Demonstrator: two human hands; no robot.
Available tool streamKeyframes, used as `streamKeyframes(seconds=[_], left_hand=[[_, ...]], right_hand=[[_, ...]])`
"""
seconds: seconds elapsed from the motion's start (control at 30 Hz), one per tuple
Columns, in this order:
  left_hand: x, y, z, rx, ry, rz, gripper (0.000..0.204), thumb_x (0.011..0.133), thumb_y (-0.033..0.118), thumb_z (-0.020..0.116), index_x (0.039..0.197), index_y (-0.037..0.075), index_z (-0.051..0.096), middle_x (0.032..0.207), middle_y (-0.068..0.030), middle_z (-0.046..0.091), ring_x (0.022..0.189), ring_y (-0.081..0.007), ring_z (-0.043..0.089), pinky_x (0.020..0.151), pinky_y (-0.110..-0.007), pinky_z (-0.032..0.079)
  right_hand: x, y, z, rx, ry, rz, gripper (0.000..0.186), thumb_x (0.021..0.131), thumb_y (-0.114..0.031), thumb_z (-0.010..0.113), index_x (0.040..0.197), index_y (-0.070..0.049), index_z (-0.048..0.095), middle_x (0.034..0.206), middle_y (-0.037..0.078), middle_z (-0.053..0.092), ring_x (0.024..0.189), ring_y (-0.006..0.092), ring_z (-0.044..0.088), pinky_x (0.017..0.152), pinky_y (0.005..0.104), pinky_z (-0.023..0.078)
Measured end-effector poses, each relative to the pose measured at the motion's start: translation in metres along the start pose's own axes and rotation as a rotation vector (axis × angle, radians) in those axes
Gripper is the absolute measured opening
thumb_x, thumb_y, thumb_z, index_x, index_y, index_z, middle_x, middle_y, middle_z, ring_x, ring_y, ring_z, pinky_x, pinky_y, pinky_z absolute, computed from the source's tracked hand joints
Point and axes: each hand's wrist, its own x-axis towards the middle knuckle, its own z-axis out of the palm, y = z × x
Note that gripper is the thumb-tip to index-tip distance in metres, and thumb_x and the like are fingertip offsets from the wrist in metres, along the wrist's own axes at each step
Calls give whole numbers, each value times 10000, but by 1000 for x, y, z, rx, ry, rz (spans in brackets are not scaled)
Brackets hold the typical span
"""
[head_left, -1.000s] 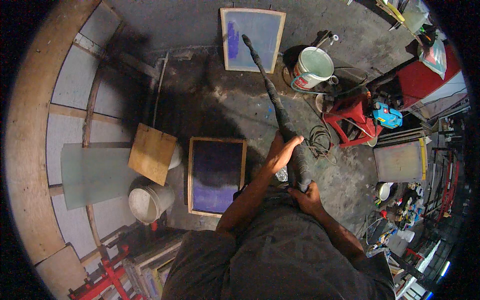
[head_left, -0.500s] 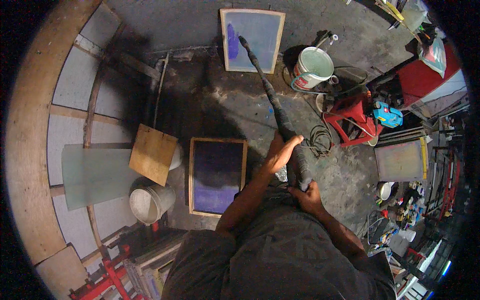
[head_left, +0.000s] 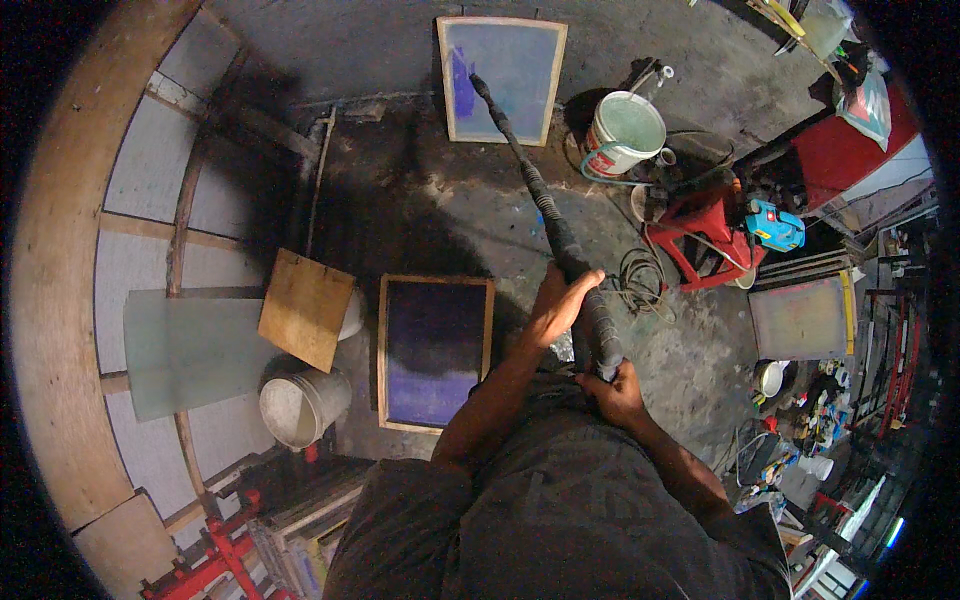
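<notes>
Both my hands are closed around a long black spray wand (head_left: 541, 198), wrapped along its length. My left hand (head_left: 567, 308) grips it partway along, and my right hand (head_left: 614, 392) holds its near end close to my body. Away from me, the wand's tip points at a wood-framed printing screen (head_left: 520, 80) leaning on the far wall. Most of that mesh is pale grey-blue, with a purple patch on its left side beside the tip. On the floor left of my arms is a second framed screen (head_left: 437, 400) with dark purple mesh.
At the far right stand a white bucket of liquid (head_left: 640, 152), a red stool (head_left: 690, 240) and a blue machine (head_left: 776, 226). A coiled hose (head_left: 645, 285) lies on the floor. Leftward are a wooden board (head_left: 305, 310), another bucket (head_left: 295, 412) and a translucent sheet (head_left: 190, 350).
The wand's tip has shifted slightly left over the leaning screen, closer to the purple patch. Both hands keep their grip in nearly the same place.
</notes>
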Motion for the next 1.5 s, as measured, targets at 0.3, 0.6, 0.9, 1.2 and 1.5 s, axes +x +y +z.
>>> streamKeyframes(seconds=[0.3, 0.6, 0.9, 1.2, 1.5], left_hand=[[-7, 12, 1, -17, 1, 10, 663, 740, 383, 682, 1136, -73, 408, 995, -155, 562, 888, -239, 550, 787, -345, 444], [-18, 23, 2, -36, 26, 35, 653, 735, 383, 683, 1125, -64, 410, 976, -144, 561, 887, -234, 546, 788, -346, 440], [-15, 17, 0, 6, 18, 2, 702, 746, 389, 683, 1171, -84, 385, 1041, -175, 552, 933, -241, 543, 804, -341, 438], [-12, 14, 0, 19, 24, 12, 684, 744, 369, 688, 1161, -88, 398, 1024, -168, 551, 920, -237, 540, 805, -340, 434], [-19, 21, -1, -7, 20, -6, 677, 737, 373, 688, 1158, -81, 414, 1000, -159, 558, 901, -233, 538, 792, -336, 433]], right_hand=[[1, 10, 2, -6, 33, 32, 385, 775, -210, 721, 1037, -4, 528, 953, 87, 606, 851, 180, 573, 762, 330, 463], [-3, -15, 0, 24, -81, 27, 342, 763, -197, 725, 992, -13, 551, 904, 70, 606, 813, 169, 566, 725, 323, 458], [-9, -16, 16, 100, 137, -75, 160, 750, -112, 696, 792, -50, 555, 648, 4, 542, 589, 111, 501, 549, 269, 388], [-6, -11, 12, 77, 96, -26, 169, 743, -101, 699, 816, -48, 556, 659, 6, 546, 599, 115, 517, 550, 267, 393], [-8, -25, 14, 105, 24, -95, 136, 752, -91, 685, 789, -54, 559, 671, -1, 553, 592, 104, 512, 539, 265, 389]])
